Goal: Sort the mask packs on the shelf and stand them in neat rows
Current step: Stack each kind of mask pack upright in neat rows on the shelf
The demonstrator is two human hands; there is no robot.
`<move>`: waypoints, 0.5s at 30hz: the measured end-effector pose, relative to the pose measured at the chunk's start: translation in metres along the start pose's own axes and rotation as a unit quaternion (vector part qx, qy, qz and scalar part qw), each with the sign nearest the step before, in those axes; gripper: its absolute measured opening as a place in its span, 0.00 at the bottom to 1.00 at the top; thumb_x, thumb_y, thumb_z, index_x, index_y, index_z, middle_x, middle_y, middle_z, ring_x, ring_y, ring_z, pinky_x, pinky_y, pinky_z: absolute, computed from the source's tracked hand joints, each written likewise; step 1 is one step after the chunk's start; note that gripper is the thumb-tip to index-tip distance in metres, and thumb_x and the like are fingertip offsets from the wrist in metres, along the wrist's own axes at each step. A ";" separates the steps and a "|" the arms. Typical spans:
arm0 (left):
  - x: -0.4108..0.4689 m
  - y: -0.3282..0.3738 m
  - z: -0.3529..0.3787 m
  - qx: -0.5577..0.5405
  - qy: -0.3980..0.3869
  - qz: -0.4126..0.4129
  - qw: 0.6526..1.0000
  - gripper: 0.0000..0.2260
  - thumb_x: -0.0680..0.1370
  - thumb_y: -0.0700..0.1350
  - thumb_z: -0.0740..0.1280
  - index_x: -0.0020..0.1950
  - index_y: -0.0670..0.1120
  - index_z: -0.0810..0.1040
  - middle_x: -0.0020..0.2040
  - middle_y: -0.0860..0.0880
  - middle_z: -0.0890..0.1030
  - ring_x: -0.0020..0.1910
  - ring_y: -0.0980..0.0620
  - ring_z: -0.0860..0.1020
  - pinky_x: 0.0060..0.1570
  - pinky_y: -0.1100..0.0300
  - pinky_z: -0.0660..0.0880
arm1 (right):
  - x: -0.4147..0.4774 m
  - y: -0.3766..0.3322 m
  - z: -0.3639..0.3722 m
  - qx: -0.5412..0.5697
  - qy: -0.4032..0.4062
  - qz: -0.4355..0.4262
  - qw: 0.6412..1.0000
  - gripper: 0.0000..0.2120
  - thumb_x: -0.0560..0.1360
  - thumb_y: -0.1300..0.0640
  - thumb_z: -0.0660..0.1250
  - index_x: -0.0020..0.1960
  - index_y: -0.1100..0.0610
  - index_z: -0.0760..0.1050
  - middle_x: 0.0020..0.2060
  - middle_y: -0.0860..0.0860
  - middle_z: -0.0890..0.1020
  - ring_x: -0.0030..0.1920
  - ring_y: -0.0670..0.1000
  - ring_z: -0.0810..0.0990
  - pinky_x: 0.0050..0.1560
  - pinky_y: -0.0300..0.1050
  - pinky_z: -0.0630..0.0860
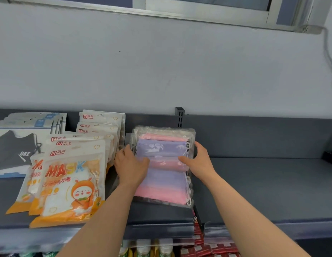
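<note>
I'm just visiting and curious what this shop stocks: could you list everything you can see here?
Pink-and-lilac mask packs: a stack, count unclear, clear wrappers, shelf middle, leaning back, held on both sides.
Orange cartoon mask packs: several overlapping, white and orange, left of the stack; more in a row behind.
Black mask pack: one in front, black on white, far left.
White-and-blue packs: a few, standing at back left.
Shelf: one, dark grey, bare on its right half.
Goods below: red packets and green-and-white items, too blurred to name.
Wall: pale grey, window frame above.
Left hand: on the stack's left edge.
Right hand: on its right edge.
</note>
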State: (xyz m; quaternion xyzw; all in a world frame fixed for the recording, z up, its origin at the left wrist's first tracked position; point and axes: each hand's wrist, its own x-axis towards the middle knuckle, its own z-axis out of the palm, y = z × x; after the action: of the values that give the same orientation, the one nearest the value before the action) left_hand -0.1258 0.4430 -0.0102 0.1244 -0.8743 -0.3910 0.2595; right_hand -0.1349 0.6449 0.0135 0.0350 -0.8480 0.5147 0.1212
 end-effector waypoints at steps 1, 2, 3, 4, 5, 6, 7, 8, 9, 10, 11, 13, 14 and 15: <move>-0.002 0.003 -0.002 -0.017 -0.007 -0.001 1.000 0.34 0.76 0.48 0.69 0.77 0.41 0.59 0.75 0.40 0.62 0.74 0.40 0.60 0.72 0.46 0.58 | -0.003 -0.002 -0.001 -0.009 0.005 -0.016 1.000 0.33 0.73 0.55 0.73 0.74 0.57 0.62 0.72 0.54 0.65 0.73 0.55 0.62 0.72 0.50 0.62; -0.005 0.005 -0.004 -0.041 -0.012 -0.002 0.999 0.33 0.76 0.47 0.69 0.76 0.42 0.60 0.75 0.41 0.64 0.74 0.41 0.61 0.72 0.46 0.60 | -0.007 -0.004 -0.001 -0.015 0.007 -0.029 0.999 0.31 0.73 0.57 0.72 0.72 0.57 0.64 0.71 0.54 0.67 0.72 0.54 0.63 0.71 0.49 0.62; -0.008 0.008 -0.006 -0.063 -0.015 -0.003 0.998 0.32 0.76 0.47 0.69 0.76 0.43 0.60 0.74 0.42 0.65 0.73 0.42 0.63 0.71 0.46 0.63 | -0.010 -0.004 0.000 -0.018 0.004 -0.040 0.999 0.30 0.74 0.58 0.72 0.72 0.56 0.64 0.71 0.53 0.67 0.73 0.54 0.62 0.71 0.49 0.61; -0.012 0.009 -0.009 -0.080 -0.017 0.000 0.997 0.31 0.76 0.46 0.69 0.76 0.44 0.61 0.73 0.43 0.67 0.72 0.43 0.65 0.69 0.47 0.64 | -0.014 -0.005 0.000 -0.018 0.000 -0.046 0.999 0.31 0.74 0.58 0.72 0.73 0.56 0.64 0.72 0.52 0.66 0.74 0.54 0.61 0.72 0.49 0.60; -0.017 0.009 -0.011 -0.091 -0.019 0.003 0.996 0.30 0.76 0.45 0.69 0.75 0.44 0.63 0.72 0.44 0.68 0.71 0.43 0.67 0.67 0.49 0.66 | -0.017 -0.004 0.000 -0.017 -0.004 -0.047 0.999 0.33 0.74 0.57 0.72 0.74 0.55 0.62 0.73 0.52 0.64 0.74 0.53 0.60 0.73 0.50 0.60; -0.023 0.009 -0.014 -0.100 -0.021 0.006 0.995 0.28 0.76 0.45 0.69 0.74 0.44 0.64 0.71 0.44 0.70 0.69 0.44 0.69 0.65 0.52 0.67 | -0.020 -0.004 0.001 -0.015 -0.008 -0.044 0.999 0.34 0.74 0.57 0.72 0.75 0.55 0.60 0.74 0.51 0.63 0.75 0.53 0.59 0.74 0.51 0.59; -0.028 0.009 -0.017 -0.109 -0.023 0.004 0.994 0.27 0.76 0.44 0.69 0.74 0.43 0.65 0.70 0.44 0.71 0.68 0.44 0.70 0.62 0.55 0.68 | -0.023 -0.003 0.002 -0.014 -0.012 -0.042 0.999 0.36 0.74 0.56 0.72 0.76 0.55 0.59 0.75 0.51 0.62 0.75 0.53 0.59 0.75 0.51 0.59; -0.032 0.008 -0.020 -0.117 -0.025 -0.002 0.993 0.26 0.77 0.43 0.69 0.73 0.43 0.65 0.70 0.44 0.72 0.67 0.45 0.71 0.60 0.57 0.68 | -0.026 -0.003 0.002 -0.014 -0.015 -0.038 0.999 0.36 0.74 0.56 0.72 0.77 0.56 0.58 0.75 0.51 0.62 0.75 0.53 0.58 0.75 0.52 0.58; -0.036 0.007 -0.022 -0.124 -0.027 -0.009 0.992 0.26 0.77 0.43 0.68 0.74 0.43 0.65 0.70 0.45 0.72 0.67 0.45 0.72 0.59 0.58 0.68 | -0.030 -0.004 0.003 -0.013 -0.017 -0.036 0.999 0.36 0.74 0.56 0.72 0.77 0.56 0.58 0.75 0.51 0.62 0.76 0.53 0.58 0.75 0.52 0.58; -0.039 0.007 -0.025 -0.129 -0.030 -0.015 0.991 0.27 0.77 0.43 0.68 0.74 0.44 0.64 0.70 0.45 0.72 0.67 0.46 0.72 0.60 0.57 0.69 | -0.033 -0.004 0.003 -0.012 -0.019 -0.035 0.999 0.37 0.74 0.56 0.72 0.77 0.55 0.58 0.76 0.51 0.61 0.76 0.53 0.57 0.75 0.53 0.58; -0.041 0.007 -0.028 -0.133 -0.033 -0.016 0.990 0.27 0.78 0.43 0.68 0.74 0.44 0.64 0.71 0.45 0.72 0.68 0.46 0.72 0.61 0.56 0.70 | -0.035 -0.006 0.003 -0.010 -0.021 -0.038 0.999 0.36 0.74 0.56 0.71 0.77 0.55 0.58 0.76 0.51 0.61 0.76 0.53 0.57 0.75 0.53 0.58; -0.044 0.009 -0.035 -0.133 -0.033 -0.008 0.991 0.27 0.78 0.44 0.68 0.75 0.44 0.64 0.71 0.45 0.72 0.68 0.46 0.72 0.62 0.56 0.69 | -0.039 -0.009 0.003 -0.004 -0.030 -0.043 0.999 0.35 0.75 0.56 0.71 0.77 0.53 0.58 0.76 0.49 0.61 0.76 0.51 0.56 0.76 0.52 0.58; -0.045 0.010 -0.039 -0.130 -0.029 -0.004 0.991 0.27 0.77 0.44 0.68 0.75 0.43 0.64 0.70 0.45 0.72 0.68 0.46 0.72 0.63 0.55 0.68 | -0.041 -0.012 0.002 -0.002 -0.033 -0.044 0.998 0.34 0.75 0.56 0.70 0.77 0.52 0.58 0.76 0.49 0.60 0.77 0.51 0.56 0.75 0.52 0.57; -0.046 0.011 -0.043 -0.129 -0.023 0.000 0.991 0.27 0.77 0.44 0.68 0.74 0.43 0.65 0.70 0.45 0.72 0.68 0.47 0.72 0.64 0.55 0.68 | -0.043 -0.016 0.003 -0.003 -0.034 -0.049 0.998 0.33 0.76 0.56 0.70 0.76 0.52 0.59 0.76 0.48 0.61 0.77 0.51 0.56 0.75 0.51 0.58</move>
State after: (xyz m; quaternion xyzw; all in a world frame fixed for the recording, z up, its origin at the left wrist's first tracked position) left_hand -0.0643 0.4431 0.0057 0.0809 -0.8222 -0.5035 0.2528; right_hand -0.0911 0.6324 0.0155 0.0933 -0.8505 0.5041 0.1173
